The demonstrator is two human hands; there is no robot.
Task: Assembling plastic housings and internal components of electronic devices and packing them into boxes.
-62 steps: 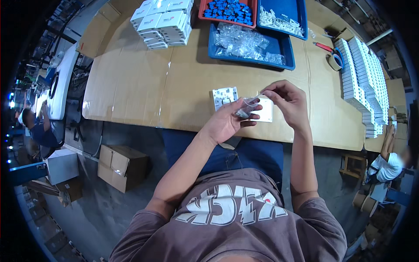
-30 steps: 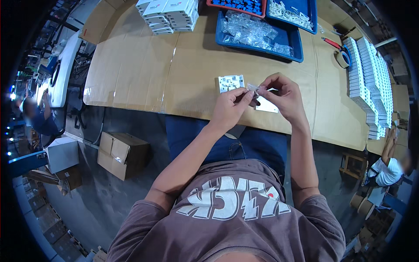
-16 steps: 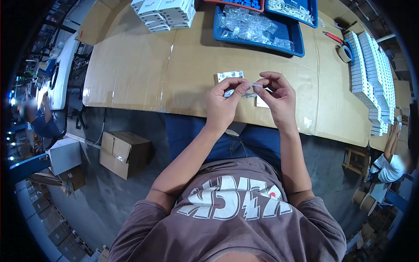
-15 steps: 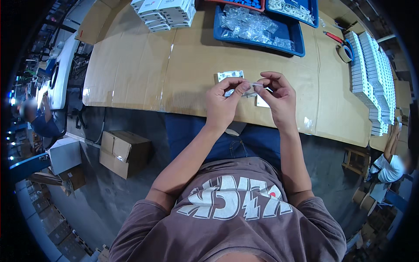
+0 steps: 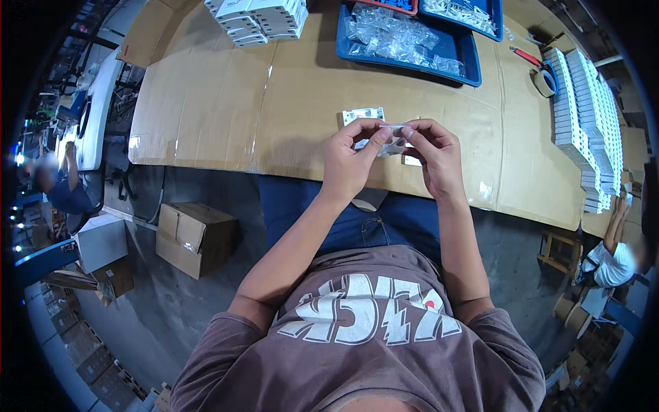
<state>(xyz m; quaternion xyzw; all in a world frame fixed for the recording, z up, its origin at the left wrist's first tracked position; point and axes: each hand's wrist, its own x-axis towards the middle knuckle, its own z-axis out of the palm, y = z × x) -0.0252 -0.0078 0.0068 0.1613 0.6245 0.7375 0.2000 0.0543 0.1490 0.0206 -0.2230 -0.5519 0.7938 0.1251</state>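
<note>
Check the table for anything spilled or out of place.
A few small pale bits lie loose on the cardboard, just right of the blue tray of white pieces; they look stray, though too small to identify. Nothing else stands out.

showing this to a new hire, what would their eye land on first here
Probably the left hand and right hand, pinching a small clear bag between them near the front edge of the table. Next, the blue tray heaped with clear plastic packets beyond the hands, then the stacked white boxes at the right.
</note>
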